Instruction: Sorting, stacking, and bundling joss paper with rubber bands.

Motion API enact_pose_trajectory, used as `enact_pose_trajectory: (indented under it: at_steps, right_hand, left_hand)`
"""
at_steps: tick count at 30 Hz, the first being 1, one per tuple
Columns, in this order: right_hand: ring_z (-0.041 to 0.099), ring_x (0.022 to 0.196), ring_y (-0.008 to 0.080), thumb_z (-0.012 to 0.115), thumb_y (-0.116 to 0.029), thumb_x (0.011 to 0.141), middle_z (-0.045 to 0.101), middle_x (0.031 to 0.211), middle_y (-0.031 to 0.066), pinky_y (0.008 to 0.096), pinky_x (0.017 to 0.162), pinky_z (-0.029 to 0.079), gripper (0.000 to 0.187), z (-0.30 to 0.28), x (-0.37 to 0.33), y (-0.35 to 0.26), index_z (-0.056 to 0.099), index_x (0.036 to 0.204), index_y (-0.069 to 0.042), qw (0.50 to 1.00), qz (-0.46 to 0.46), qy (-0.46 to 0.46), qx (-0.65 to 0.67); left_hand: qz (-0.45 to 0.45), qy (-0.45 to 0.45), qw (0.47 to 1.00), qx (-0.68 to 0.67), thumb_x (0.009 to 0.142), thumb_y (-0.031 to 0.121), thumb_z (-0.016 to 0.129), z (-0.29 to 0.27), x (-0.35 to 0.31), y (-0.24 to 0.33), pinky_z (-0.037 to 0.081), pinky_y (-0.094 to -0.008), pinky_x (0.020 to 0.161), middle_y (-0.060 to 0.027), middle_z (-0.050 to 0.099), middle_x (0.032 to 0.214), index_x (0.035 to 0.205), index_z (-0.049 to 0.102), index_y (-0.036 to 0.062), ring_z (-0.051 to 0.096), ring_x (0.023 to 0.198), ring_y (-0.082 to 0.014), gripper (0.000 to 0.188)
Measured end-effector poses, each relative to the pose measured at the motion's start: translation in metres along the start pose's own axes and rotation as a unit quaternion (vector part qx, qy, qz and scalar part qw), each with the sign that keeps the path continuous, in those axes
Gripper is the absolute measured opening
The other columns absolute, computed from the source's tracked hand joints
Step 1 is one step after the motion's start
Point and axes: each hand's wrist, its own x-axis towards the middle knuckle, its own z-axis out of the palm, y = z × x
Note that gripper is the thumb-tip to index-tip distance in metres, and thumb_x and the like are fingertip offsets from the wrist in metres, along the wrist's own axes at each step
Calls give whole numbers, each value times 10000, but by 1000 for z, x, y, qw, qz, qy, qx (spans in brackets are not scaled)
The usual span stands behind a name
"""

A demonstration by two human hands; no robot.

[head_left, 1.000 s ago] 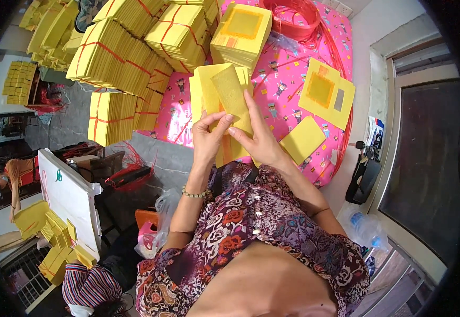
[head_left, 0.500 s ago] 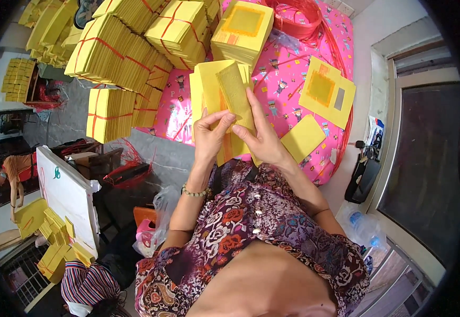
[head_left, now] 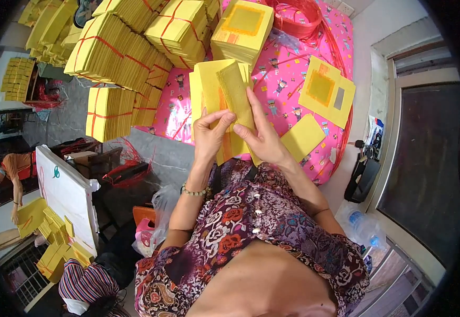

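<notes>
My right hand point(head_left: 266, 138) grips a thin stack of yellow paper sheets point(head_left: 235, 91) along its right side, thumb on the near face. The stack stands tilted, its layered edges fanned toward me. At its lower left edge, my left hand point(head_left: 209, 132) is closed, with thumb and forefinger pinched at the sheets. Behind and beneath lies a pile of yellow paper point(head_left: 207, 79) with an orange-red printed patch, partly hidden by my hands. To the right are a loose yellow sheet point(head_left: 306, 136) and a yellow sheet with an orange-framed square point(head_left: 322, 90).
A pink patterned cloth point(head_left: 285, 71) covers the table. Tied bundles of yellow paper point(head_left: 108, 53) are stacked at the left, and another pile point(head_left: 240, 31) stands at the back. Red plastic strapping point(head_left: 301, 29) lies coiled behind. Other people are at the far left, near a white board point(head_left: 69, 190).
The held stack has turned slightly, and its edges show more fanned. Both hands stay in nearly the same place. The person at the far left has shifted an arm a little.
</notes>
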Motion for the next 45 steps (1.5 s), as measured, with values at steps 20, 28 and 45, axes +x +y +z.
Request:
enact_pose_trajectory:
  at_steps: [20, 28, 45]
  right_hand:
    - [169, 1401, 298, 583, -160, 904, 169, 1491, 239, 387, 1128, 184, 776, -1, 0, 0, 73, 1450, 52, 1000, -2, -4, 25]
    - [174, 1399, 300, 583, -176, 909, 182, 1486, 243, 386, 1126, 188, 772, -1, -1, 3, 80, 1449, 53, 1000, 0, 0, 31]
    - [179, 1397, 292, 521, -165, 945, 169, 1496, 228, 388, 1126, 177, 723, -5, 0, 9, 52, 1453, 48, 998, 7, -18, 65]
  left_hand:
    - [-24, -3, 1000, -1, 812, 157, 731, 2, -2, 8, 437, -256, 861, -42, 704, 814, 891, 729, 14, 606, 795, -87, 163]
    - [-10, -2, 1000, 15, 800, 163, 742, 1, -1, 3, 423, -270, 893, -43, 702, 816, 891, 729, 15, 606, 800, -95, 175]
    - [-15, 5, 1000, -10, 854, 174, 691, -1, -1, 9, 454, -222, 759, -18, 682, 852, 910, 708, 6, 588, 802, -75, 178]
